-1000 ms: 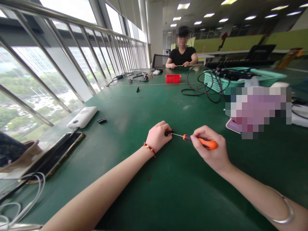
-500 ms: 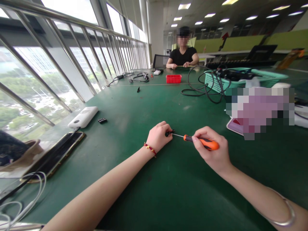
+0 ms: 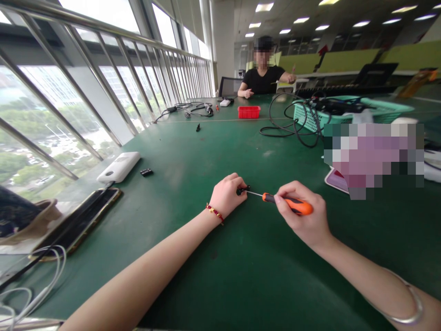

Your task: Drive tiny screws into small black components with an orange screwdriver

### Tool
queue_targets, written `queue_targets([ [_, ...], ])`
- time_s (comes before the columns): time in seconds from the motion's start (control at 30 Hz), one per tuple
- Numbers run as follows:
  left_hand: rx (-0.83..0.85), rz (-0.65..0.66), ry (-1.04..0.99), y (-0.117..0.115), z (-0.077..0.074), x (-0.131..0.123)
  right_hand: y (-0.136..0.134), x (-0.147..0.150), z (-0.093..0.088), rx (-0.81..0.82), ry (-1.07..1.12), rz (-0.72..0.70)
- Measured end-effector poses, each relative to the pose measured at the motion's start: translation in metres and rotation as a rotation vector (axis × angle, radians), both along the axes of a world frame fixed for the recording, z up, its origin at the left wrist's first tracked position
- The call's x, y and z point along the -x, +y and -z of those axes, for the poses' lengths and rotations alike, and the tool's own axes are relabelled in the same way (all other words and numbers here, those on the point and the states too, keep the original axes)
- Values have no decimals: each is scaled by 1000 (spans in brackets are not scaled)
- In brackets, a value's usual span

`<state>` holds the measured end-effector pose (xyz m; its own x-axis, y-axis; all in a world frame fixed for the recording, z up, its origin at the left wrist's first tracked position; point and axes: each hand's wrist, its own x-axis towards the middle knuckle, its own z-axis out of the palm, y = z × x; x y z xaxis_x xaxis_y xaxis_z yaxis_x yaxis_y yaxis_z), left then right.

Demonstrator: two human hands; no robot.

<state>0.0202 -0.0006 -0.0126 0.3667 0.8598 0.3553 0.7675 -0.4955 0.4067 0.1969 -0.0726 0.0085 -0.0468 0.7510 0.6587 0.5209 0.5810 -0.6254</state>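
My left hand (image 3: 226,195) rests on the green table (image 3: 193,156) with its fingers pinched round a small black part (image 3: 242,190). My right hand (image 3: 303,214) grips an orange-and-black screwdriver (image 3: 285,203) by the handle. The thin metal shaft points left, and its tip meets the black part. A red bead bracelet sits on my left wrist, a silver bangle on my right forearm.
A white power bank (image 3: 119,167), a small black piece (image 3: 146,172) and a phone (image 3: 81,220) lie at the left. A red tray (image 3: 248,112), cables and a teal basket (image 3: 330,115) are farther back. A person in black (image 3: 263,78) sits at the far end.
My hands and the screwdriver have barely moved. The person at the far end has raised one hand off the table.
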Motion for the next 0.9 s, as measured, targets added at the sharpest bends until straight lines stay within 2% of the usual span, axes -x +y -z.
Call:
queue_targets([
  [0.17,9,-4,2,0,0,0,0,1,0,41,26,0],
  [0.37,9,-1,6,0,0,0,3,2,2,14,168,-84],
  [0.53,4,10,-6,0,0,0,0,1,0,154,38,-81],
  [0.73,-6,0,-5,0,0,0,2,3,3,-52,101,-55],
  [0.9,8,4,-9,0,-1,0,0,1,2,31,-23,-34],
])
